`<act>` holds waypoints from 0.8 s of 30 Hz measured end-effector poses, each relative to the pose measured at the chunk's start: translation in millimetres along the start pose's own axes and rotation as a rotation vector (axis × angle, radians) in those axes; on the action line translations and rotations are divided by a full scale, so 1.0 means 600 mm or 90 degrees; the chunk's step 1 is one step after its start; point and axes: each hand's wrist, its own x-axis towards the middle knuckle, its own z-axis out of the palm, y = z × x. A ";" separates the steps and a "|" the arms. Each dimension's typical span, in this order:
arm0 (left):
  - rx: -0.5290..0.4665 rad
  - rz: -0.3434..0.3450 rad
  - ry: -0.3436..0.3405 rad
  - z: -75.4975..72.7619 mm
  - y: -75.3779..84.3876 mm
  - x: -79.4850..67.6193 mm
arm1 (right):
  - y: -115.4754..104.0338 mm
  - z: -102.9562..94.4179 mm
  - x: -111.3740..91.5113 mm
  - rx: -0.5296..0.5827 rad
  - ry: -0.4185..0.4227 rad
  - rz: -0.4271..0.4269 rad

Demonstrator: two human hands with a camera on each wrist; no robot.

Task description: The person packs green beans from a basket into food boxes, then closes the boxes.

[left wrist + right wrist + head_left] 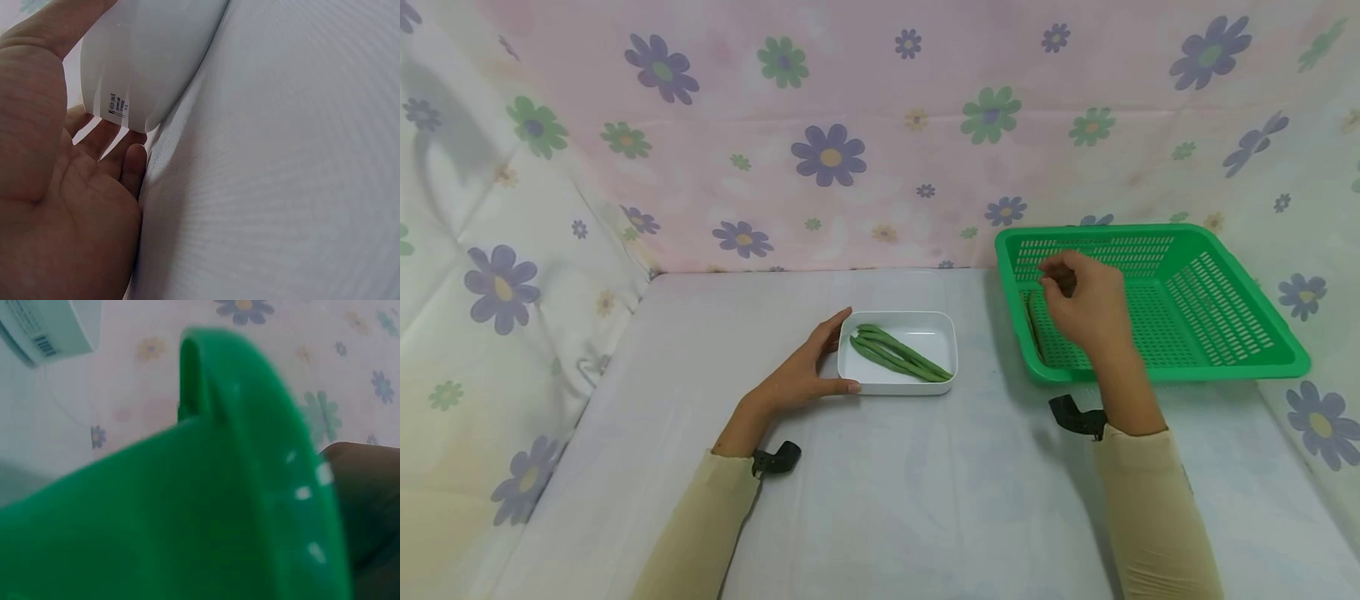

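A white rectangular dish point(898, 388) stands on the table with several green beans point(898, 354) lying lengthwise inside. My left hand point(805, 371) holds the dish's left end, thumb along the near side and fingers around the far corner. In the left wrist view, those fingers point(100, 137) bend against the dish's printed end wall point(125, 69). Over the left part of a green plastic basket point(1157, 375), my right hand point(1090, 304) hangs with fingers loosely bent, and nothing shows between them. A long thin bean point(1035, 329) lies by the basket's left wall, just below the fingertips.
The basket's raised rim point(262, 425) fills much of the right wrist view. A flower-print cloth point(865, 108) hangs behind and at both sides of the white-covered table point(910, 492). A black wrist camera mount is strapped at each sleeve cuff.
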 end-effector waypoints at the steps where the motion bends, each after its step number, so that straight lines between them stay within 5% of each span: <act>1: 0.000 0.001 0.000 0.000 0.001 0.000 | 0.003 -0.001 0.000 -0.010 -0.013 0.006; 14: -0.003 -0.007 0.003 0.001 0.000 -0.002 | 0.046 -0.017 0.011 -0.117 -0.346 0.087; 22: 0.000 -0.010 0.004 0.002 0.002 -0.002 | 0.056 -0.010 0.014 -0.137 -0.431 0.116; 24: 0.009 -0.007 0.005 0.001 -0.017 0.003 | 0.056 -0.008 0.014 -0.144 -0.451 0.121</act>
